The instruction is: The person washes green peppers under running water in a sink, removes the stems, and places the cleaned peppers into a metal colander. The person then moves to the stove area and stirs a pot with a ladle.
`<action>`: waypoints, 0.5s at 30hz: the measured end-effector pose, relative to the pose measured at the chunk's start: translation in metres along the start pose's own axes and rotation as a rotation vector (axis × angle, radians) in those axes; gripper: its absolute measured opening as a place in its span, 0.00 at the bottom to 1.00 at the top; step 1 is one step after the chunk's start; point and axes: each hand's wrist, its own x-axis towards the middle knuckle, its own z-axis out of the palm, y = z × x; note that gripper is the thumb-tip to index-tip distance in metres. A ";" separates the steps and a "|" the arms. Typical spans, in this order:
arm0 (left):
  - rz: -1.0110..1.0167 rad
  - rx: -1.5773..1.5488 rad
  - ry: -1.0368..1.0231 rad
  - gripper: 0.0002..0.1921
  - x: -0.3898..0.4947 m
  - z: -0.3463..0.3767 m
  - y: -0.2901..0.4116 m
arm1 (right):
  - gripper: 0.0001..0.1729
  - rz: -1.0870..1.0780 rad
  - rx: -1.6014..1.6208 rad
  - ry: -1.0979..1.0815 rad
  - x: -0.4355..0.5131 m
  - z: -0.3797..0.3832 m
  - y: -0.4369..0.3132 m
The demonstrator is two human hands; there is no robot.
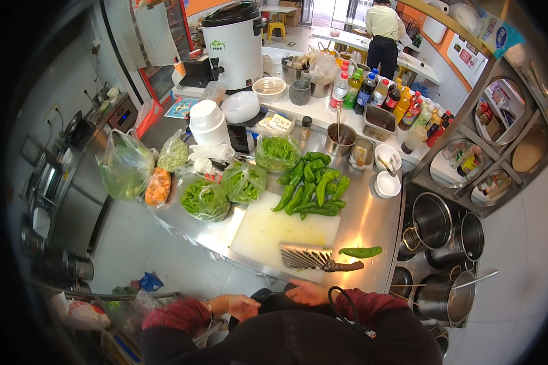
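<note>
My left hand (238,306) hangs loosely before my body, its fingers slightly curled and nothing seen in it. Close to the counter's front edge is my right hand (308,293), palm turned inward, also without anything visible in it. Just beyond it, a cleaver (307,256) with a dark-patterned blade and brown handle lies across the near end of a white cutting board (265,228). One green pepper (360,252) rests on the steel counter right of the cleaver. A heap of long green peppers (310,187) covers the board's far end and the steel behind it.
Bagged chopped greens (205,198) and a bag of orange pieces (158,186) stand left. White bowls (387,184) and a steel pot (340,138) are at the right. Large pots (431,221) stand low on the right. A person (384,34) is at a far table.
</note>
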 end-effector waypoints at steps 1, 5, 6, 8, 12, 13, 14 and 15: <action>0.062 -0.058 -0.074 0.28 0.003 0.003 -0.001 | 0.29 0.002 -0.039 -0.039 0.003 0.005 -0.005; 0.357 -0.227 -0.221 0.30 0.021 0.024 0.016 | 0.35 -0.184 -0.175 0.156 0.006 0.036 -0.017; 0.492 -0.270 -0.121 0.29 0.025 0.029 0.022 | 0.36 -0.234 -0.360 0.227 0.004 0.045 -0.021; 0.821 -0.127 0.402 0.28 0.032 0.035 0.033 | 0.34 -0.246 -0.718 0.517 0.002 0.059 -0.022; 0.756 0.742 0.819 0.29 0.022 0.026 0.041 | 0.31 -0.801 -1.521 0.447 0.009 0.071 -0.018; 0.619 0.738 0.722 0.27 0.012 0.022 0.038 | 0.32 -0.885 -1.470 0.328 0.010 0.070 -0.017; 0.454 0.561 0.614 0.26 0.002 0.018 0.034 | 0.33 -0.900 -1.425 0.292 0.011 0.068 -0.013; 0.260 0.485 0.574 0.25 -0.010 0.015 0.030 | 0.34 -0.843 -1.406 0.322 0.010 0.066 -0.011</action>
